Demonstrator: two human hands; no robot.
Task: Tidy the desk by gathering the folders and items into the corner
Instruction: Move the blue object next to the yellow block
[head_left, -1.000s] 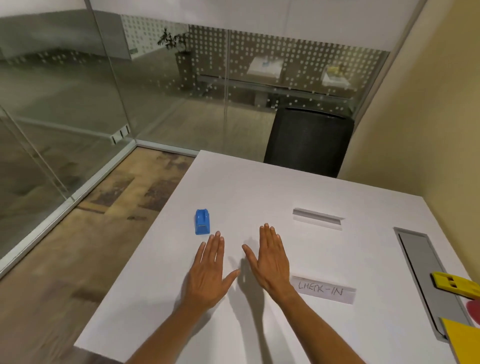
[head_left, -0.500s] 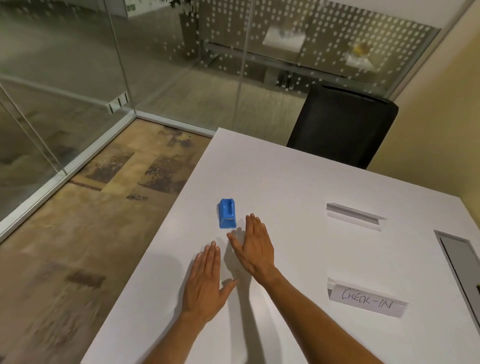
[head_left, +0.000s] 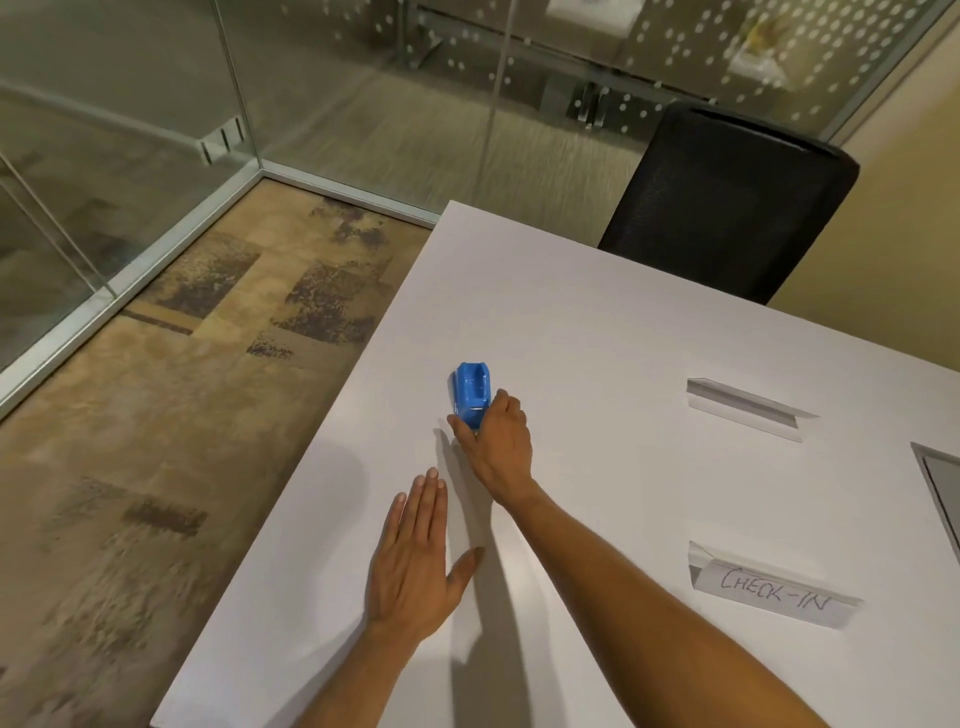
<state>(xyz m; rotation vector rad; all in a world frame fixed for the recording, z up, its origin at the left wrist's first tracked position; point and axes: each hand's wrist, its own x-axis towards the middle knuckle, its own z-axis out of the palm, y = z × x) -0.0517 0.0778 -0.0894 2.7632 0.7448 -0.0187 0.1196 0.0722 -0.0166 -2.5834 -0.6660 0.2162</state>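
Two hands, right hand (head_left: 496, 441) curled around blue stapler (head_left: 470, 392), left hand (head_left: 415, 561) flat

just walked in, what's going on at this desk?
A person is tidying a white desk. Their right hand has closed around the near end of a small blue stapler-like item, which sits on the desk. The left hand lies flat and empty. A CHECK-IN tent card and a blank one sit untouched to the right.
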